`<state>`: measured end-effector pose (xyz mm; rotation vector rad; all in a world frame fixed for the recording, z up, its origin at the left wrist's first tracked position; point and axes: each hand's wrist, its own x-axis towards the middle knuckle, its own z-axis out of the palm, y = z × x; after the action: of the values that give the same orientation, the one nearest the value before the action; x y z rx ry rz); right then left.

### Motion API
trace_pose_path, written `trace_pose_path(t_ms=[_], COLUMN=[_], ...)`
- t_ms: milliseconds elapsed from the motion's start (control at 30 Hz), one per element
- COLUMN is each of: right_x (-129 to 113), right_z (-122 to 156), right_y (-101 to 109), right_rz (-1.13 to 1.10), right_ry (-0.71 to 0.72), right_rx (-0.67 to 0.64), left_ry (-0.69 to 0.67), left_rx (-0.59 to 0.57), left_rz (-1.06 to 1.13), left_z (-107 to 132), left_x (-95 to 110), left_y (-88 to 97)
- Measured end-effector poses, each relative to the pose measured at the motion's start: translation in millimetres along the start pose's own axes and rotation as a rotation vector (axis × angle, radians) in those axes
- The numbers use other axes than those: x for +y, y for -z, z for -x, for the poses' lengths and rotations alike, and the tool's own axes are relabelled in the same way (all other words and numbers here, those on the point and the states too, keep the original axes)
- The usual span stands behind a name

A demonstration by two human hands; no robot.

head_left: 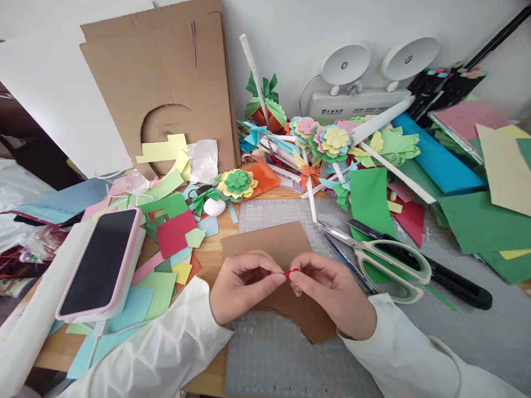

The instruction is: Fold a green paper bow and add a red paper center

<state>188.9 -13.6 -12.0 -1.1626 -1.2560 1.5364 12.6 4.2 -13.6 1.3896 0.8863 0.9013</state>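
Note:
My left hand (243,284) and my right hand (329,293) meet over a brown cardboard piece (271,243) that lies on a grey cutting mat (269,354). Between the thumbs and forefingers of both hands is a tiny red paper piece (287,273), pinched from both sides. Both hands have their fingers curled in. White sleeves cover both wrists. Just right of my right hand lie white-and-green scissors (385,257) and a black craft knife (440,273).
A phone in a pink case (102,262) rests on a white box at the left. Coloured paper scraps (170,232) and paper flowers (332,141) crowd the back. A large cardboard sheet (166,83) leans on the wall. Green and blue sheets (477,221) cover the right.

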Motion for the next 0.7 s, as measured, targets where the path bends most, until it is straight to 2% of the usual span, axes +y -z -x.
trace_pose_path(t_ms=[467, 700], right_x=[-4.7, -1.4], right_z=[0.6, 0.8], right_y=[-3.5, -1.6], right_rz=[0.042, -0.007], right_ry=[0.016, -0.045], right_rx=[0.019, -0.047], left_ry=[-0.031, -0.020], left_rx=[-0.002, -0.024], left_rz=[0.004, 0.050], left_z=[-0.1, -0.3], left_x=[1.6, 1.8], left_y=[-1.0, -1.2])
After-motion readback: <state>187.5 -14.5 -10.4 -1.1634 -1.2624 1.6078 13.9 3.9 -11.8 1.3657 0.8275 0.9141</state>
